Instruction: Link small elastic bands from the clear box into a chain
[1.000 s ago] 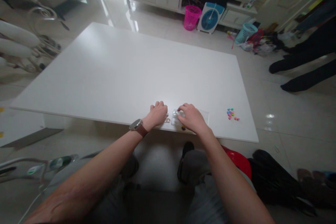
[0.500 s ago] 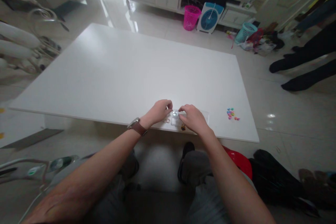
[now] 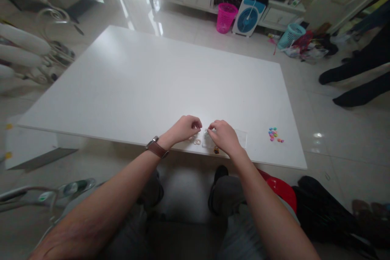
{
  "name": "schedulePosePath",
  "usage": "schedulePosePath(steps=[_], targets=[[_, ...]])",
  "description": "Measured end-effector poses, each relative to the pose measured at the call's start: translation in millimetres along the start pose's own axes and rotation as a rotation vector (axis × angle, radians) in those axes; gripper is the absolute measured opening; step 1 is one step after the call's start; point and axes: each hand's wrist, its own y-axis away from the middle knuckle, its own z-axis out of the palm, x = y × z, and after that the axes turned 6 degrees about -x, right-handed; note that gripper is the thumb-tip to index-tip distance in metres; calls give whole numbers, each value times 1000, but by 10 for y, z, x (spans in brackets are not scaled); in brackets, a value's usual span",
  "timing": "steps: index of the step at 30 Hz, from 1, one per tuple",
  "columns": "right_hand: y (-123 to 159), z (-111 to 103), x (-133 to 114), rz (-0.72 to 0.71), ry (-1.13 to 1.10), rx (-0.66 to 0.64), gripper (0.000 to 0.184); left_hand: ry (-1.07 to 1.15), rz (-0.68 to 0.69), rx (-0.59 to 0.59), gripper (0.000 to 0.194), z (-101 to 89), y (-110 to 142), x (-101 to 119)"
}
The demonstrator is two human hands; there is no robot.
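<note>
My left hand (image 3: 188, 127), wearing a watch (image 3: 156, 145) on its wrist, hovers near the table's front edge with thumb and fingers pinched together. Whatever is in that pinch is too small to make out. Opposite it, my right hand (image 3: 224, 135) pinches a tiny shiny thing at its fingertips, whose kind I cannot tell. Beneath the right hand lies a shallow clear plastic box (image 3: 208, 141), partly covered by it. Several small rings (image 3: 197, 142) lie beside the box, below my left hand. A small dark and yellow piece (image 3: 216, 150) rests at the table edge.
Several small colourful pieces (image 3: 274, 134) lie in a cluster on the white table (image 3: 170, 81), toward its right end. A clear flat lid or tray (image 3: 242, 139) sits right of my hand. Beyond stand a pink basket (image 3: 226, 18) and a blue fan (image 3: 248, 18). Another person's legs (image 3: 356, 73) show at right.
My fingertips have drawn apart slightly, and the small shiny thing between them is now less visible, near the right fingertips. The whole view has shifted a little.
</note>
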Motion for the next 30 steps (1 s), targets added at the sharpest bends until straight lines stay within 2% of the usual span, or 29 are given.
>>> schedulePosePath(steps=[4,10,15,19,24,30], targets=[[13,53,45,38,64,-36,25,-223,-4,-96,21,-21,76,-114],[-8,82,31,74,125,-54,28,-317,12,-181,22,-34,146,-199],[-31,96,24,91,153,-84,27,-334,-14,-151,21,-138,114,-209],[-11,60,55,98,127,-55,24,-343,-51,-97,18,-186,107,-239],[44,15,80,115,83,-33,22,-363,-77,-31,21,-163,115,-291],[91,33,109,101,66,-33,21,-376,-7,-49,24,-84,77,-355]])
